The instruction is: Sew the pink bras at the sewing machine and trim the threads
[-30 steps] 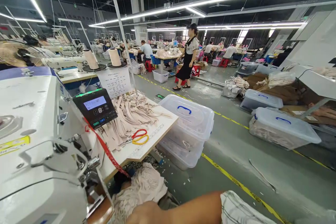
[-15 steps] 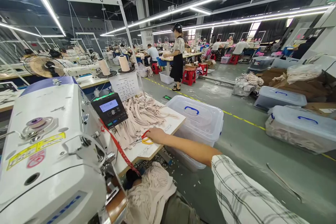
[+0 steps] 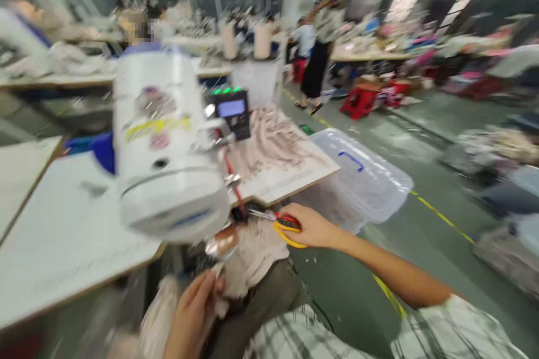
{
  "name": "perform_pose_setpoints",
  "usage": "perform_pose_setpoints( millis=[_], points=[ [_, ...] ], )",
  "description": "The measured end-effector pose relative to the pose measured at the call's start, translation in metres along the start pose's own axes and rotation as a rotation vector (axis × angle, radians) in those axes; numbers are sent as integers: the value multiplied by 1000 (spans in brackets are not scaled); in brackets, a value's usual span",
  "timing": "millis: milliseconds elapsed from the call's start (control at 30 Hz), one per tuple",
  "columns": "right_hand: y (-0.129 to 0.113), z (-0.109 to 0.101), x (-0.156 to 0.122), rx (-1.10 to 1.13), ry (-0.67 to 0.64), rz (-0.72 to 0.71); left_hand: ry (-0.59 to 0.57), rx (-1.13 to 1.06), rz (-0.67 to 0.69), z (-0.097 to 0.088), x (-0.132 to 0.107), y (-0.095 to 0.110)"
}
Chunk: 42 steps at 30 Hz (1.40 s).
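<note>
While your right hand (image 3: 311, 225) holds the scissors (image 3: 278, 217) by their handles, the blades point left and the yellow loop hangs below your fingers. That grip is closed around the red loop. The scissors are in the air just in front of the desk (image 3: 278, 186), near its notched front edge and above the pale fabric (image 3: 267, 247) on your lap. Your left hand (image 3: 194, 305) is lower, in front of the sewing machine (image 3: 168, 190); its grip is narrow, with a pale cloth piece (image 3: 236, 279) pinched between thumb and fingers. You cannot tell from this view whether that piece joins the fabric on your lap. Another pale bundle (image 3: 156, 320) lies just left of your left hand, partly blurred.

To the right of the machine's white head, its control panel (image 3: 231, 118) has a lit display, and a red ribbon (image 3: 236, 188) hangs below it. Loose pale strips (image 3: 269, 140) cover much of the desk beside the panel. Behind them are two thread cones (image 3: 262, 42). Beyond the desk's right edge, a clear lidded bin (image 3: 381, 185) sits on the floor. Farther back, a person (image 3: 319, 67) stands near a red stool (image 3: 359, 102).
</note>
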State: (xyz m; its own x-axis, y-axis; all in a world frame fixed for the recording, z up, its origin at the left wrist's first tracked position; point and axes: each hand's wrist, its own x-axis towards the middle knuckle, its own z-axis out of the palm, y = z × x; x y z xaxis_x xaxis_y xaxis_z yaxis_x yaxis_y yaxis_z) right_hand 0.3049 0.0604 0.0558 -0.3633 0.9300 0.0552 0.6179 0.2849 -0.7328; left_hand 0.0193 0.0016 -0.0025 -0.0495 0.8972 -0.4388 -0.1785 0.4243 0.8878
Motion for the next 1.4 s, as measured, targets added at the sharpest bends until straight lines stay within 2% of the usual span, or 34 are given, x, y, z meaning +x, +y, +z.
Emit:
perform_pose_setpoints(
  millis=[67,100,133,267,400,633,833,1033,1233,1400],
  points=[
    [2,28,-12,-110,-155,-29,-9,-93,-41,-3,-1,-6],
    [3,39,-20,-152,-206,-54,-65,-133,-36,-4,0,-7],
    [3,49,-26,-180,-236,-81,-61,-145,-45,-5,1,-8],
    [-3,77,-40,-202,-192,-170,-36,-168,-65,-4,-3,-6],
    [-11,92,-33,-229,-132,-238,-62,-171,-48,-5,-9,-7],
    [-10,90,-30,-238,-114,-262,-55,-184,-46,-12,-4,-11],
    [-13,96,-25,-211,-154,-284,-72,-142,-67,-6,-3,-10],
    [-11,93,-19,-144,-313,-178,-57,-55,-65,-9,-7,-4],
    [-9,83,-27,-28,-286,-20,-57,-145,-112,-17,-6,-6],
    [-19,89,-27,34,-309,-29,-23,-206,-103,-19,-4,-12]
  ],
)
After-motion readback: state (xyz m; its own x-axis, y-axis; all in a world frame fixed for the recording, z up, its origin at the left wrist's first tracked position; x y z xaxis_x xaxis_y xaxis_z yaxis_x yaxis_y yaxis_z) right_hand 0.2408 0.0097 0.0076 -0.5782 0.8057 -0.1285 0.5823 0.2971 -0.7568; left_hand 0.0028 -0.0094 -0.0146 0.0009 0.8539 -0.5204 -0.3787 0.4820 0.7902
